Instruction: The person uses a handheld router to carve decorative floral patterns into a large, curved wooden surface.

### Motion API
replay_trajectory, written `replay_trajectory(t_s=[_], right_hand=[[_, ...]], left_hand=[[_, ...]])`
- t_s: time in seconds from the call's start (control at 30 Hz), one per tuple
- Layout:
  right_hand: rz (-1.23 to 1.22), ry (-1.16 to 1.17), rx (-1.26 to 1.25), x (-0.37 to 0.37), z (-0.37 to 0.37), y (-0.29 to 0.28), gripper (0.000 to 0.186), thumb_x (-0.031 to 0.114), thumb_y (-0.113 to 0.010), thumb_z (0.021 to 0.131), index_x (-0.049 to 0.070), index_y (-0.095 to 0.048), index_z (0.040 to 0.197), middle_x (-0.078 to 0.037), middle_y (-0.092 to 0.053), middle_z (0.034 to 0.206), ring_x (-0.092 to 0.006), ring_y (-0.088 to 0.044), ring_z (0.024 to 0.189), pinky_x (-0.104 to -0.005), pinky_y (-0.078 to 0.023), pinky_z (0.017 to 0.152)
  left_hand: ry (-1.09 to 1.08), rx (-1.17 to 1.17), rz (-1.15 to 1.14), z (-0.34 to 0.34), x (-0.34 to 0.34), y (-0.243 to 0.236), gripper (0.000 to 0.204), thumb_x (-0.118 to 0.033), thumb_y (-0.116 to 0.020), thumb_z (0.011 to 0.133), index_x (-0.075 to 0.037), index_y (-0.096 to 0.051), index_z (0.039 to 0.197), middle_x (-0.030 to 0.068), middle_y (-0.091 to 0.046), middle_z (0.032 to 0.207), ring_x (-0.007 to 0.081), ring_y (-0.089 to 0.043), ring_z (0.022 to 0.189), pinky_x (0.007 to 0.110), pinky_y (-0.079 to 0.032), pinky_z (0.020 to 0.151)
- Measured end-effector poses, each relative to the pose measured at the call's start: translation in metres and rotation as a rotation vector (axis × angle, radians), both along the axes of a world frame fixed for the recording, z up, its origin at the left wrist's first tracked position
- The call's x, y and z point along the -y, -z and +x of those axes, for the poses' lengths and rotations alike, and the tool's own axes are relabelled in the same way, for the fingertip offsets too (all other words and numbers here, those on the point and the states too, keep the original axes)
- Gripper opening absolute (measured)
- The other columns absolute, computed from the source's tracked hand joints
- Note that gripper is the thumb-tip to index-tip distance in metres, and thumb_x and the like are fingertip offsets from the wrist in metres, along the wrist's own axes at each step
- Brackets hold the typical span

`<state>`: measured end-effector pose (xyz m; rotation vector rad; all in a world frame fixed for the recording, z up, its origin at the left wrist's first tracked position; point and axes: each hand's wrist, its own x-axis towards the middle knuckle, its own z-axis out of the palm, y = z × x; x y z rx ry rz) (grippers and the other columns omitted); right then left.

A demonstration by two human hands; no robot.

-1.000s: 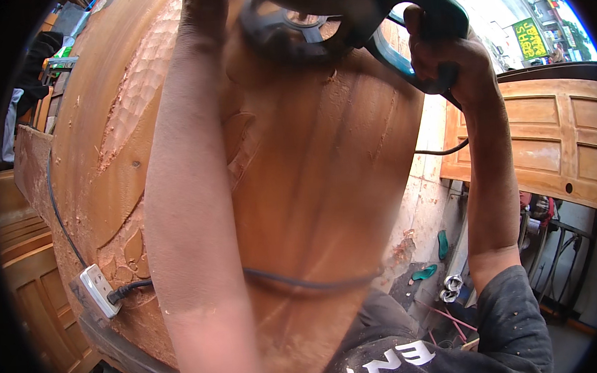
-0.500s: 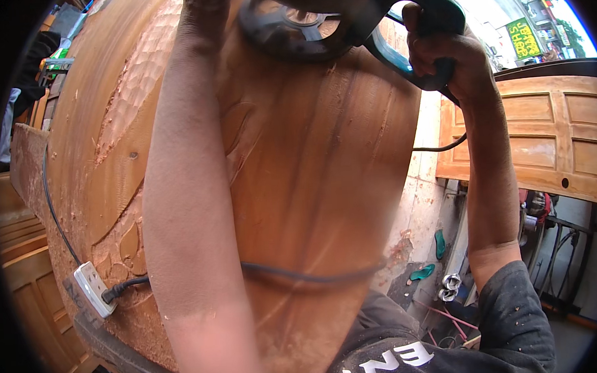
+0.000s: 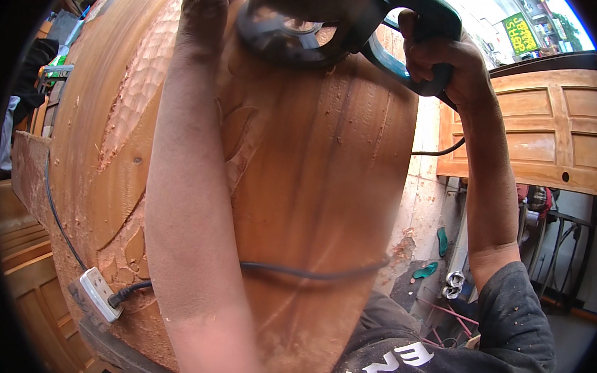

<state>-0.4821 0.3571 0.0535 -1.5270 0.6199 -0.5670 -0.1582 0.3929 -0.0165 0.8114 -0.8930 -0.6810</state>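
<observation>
Dusty carved wooden panel [image 3: 311, 179], dark power tool [image 3: 316, 0], teal-edged handle [image 3: 440, 20]

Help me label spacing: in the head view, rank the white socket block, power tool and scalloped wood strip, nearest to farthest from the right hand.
1. Power tool: gripped by the right hand, top of view.
2. Scalloped wood strip: upper left.
3. White socket block: lower left, farthest.

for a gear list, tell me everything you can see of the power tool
The power tool is dark, its round, spoked base seemingly flat on the wood; a teal-and-black loop handle is gripped by the right hand. It looks like metal and plastic. Its top is out of frame; whether it runs or touches the left hand is unclear.
</observation>
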Motion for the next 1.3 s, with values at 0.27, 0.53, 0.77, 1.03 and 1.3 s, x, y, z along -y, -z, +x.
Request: replay_trajectory(t_s=[0.27,0.53,0.77,1.03,1.3], right_hand=[[-0.03,0.003,-0.015,0.006,-0.003,0.0,0.032,0.013,-0.071,0.079,0.0,-0.068,0.109,-0.003,-0.055,0.066,-0.0116,-0.051,0.054,-0.0265,-0.042,0.054],[-0.007,0.016,-0.022,0.006,-0.003,0.0,0.033,0.013,-0.07,0.079,0.0,-0.068,0.108,-0.004,-0.056,0.068,-0.0116,-0.052,0.056,-0.0261,-0.042,0.055],[-0.026,0.04,-0.042,0.004,-0.004,-0.001,0.033,0.016,-0.071,0.079,-0.001,-0.068,0.108,-0.004,-0.057,0.068,-0.0121,-0.055,0.056,-0.0253,-0.043,0.056],[0.019,-0.001,0.006,0.001,-0.002,0.0,0.033,0.013,-0.072,0.079,-0.001,-0.068,0.109,-0.003,-0.057,0.068,-0.0108,-0.052,0.055,-0.0258,-0.042,0.055],[-0.009,-0.013,-0.006,-0.001,-0.005,-0.001,0.031,0.013,-0.072,0.079,0.0,-0.068,0.107,-0.001,-0.054,0.066,-0.0099,-0.051,0.056,-0.0258,-0.04,0.055]], left_hand=[[0.172,-0.083,-0.001,-0.008,-0.003,-0.015,0.058,-0.05,-0.047,0.11,-0.007,-0.048,0.149,0.0105,-0.059,0.143,0.0244,-0.058,0.128,0.042,-0.046,0.11],[0.383,-0.139,-0.127,-0.018,-0.011,-0.021,0.059,-0.05,-0.049,0.109,-0.007,-0.047,0.149,0.0116,-0.057,0.144,0.0245,-0.057,0.129,0.042,-0.045,0.111],[0.296,-0.204,0.002,-0.017,-0.012,-0.024,0.057,-0.048,-0.051,0.109,-0.007,-0.047,0.148,0.0099,-0.059,0.141,0.0234,-0.059,0.126,0.04,-0.048,0.107],[0.08,-0.064,0.036,-0.005,-0.007,-0.013,0.066,-0.05,-0.046,0.11,-0.007,-0.037,0.159,0.0066,-0.046,0.157,0.0196,-0.055,0.129,0.04,-0.042,0.111],[-0.012,0.045,0.102,-0.008,-0.02,-0.013,0.069,-0.052,-0.047,0.109,-0.009,-0.033,0.162,0.0052,-0.038,0.163,0.0189,-0.047,0.138,0.04,-0.036,0.115]])
